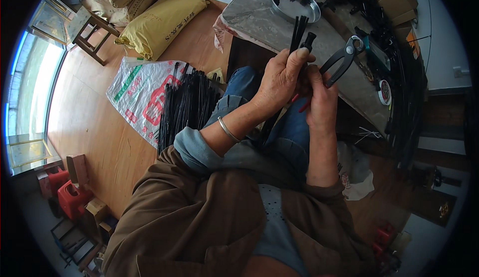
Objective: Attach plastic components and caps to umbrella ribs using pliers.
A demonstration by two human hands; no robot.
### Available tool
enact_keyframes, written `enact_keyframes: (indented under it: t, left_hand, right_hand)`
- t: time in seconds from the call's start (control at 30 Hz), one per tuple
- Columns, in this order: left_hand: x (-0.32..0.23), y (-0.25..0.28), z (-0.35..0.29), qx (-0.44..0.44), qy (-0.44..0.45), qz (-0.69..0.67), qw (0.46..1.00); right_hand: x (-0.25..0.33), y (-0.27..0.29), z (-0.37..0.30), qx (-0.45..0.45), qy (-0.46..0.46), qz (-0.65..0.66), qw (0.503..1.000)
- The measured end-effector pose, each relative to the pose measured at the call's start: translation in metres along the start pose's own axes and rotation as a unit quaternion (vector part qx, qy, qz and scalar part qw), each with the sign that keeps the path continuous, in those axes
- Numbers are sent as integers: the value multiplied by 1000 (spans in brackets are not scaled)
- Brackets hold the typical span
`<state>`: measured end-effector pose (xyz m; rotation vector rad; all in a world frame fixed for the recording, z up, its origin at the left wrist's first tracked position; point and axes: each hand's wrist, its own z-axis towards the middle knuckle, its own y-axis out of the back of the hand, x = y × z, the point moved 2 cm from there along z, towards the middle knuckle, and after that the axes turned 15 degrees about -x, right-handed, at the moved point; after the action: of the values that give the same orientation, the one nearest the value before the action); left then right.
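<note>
My left hand [284,75] is closed around a bunch of thin black cables [299,31], whose ends stick up past the thumb. Beside them a thicker black end piece [309,40] rises from the same grip. My right hand [321,100] is closed close against the left, with a pair of black-handled pincers [341,62] in it, their metal head up and to the right. A thin red piece [305,105] shows below the fingers; I cannot tell what it belongs to. Where the two hands meet, the fingers are partly hidden.
A grey-topped table [249,7] ahead holds a round metal tin [295,5] and a heap of black parts [366,7]. Left of my knees, black strands [187,102] lie on a white printed sack [137,95]. Behind are a yellow sack [162,25] and a wooden stool [92,30].
</note>
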<state>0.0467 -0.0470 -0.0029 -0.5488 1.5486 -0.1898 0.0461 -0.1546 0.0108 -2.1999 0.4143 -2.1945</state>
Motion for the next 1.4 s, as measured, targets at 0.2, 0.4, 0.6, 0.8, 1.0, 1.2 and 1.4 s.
enact_keyframes:
  t: [0.2, 0.4, 0.6, 0.8, 1.0, 1.2, 1.4]
  left_hand:
    - [-2, -3, -3, -9, 20, -20, 1000]
    - [-5, -1, -1, 40, 47, -1, 998]
    - [0, 11, 13, 52, 97, 1, 994]
    - [1, -2, 2, 74, 100, 47, 991]
    - [3, -8, 2, 105, 102, 51, 988]
    - [0, -12, -2, 106, 92, 65, 988]
    - [0, -14, -3, 130, 93, 70, 985]
  right_hand:
    - [-2, 3, -2, -20, 13, -10, 1000]
    - [10, -1, -7, -78, 205, -190, 957]
    - [58, 36, -26, 113, -88, -195, 970]
    - [56, 61, -56, 168, -258, -247, 919]
    - [63, 71, -53, 212, -298, -202, 909]
    - [74, 71, -48, 238, -346, -147, 895]
    - [90, 72, -45, 231, -406, -153, 871]
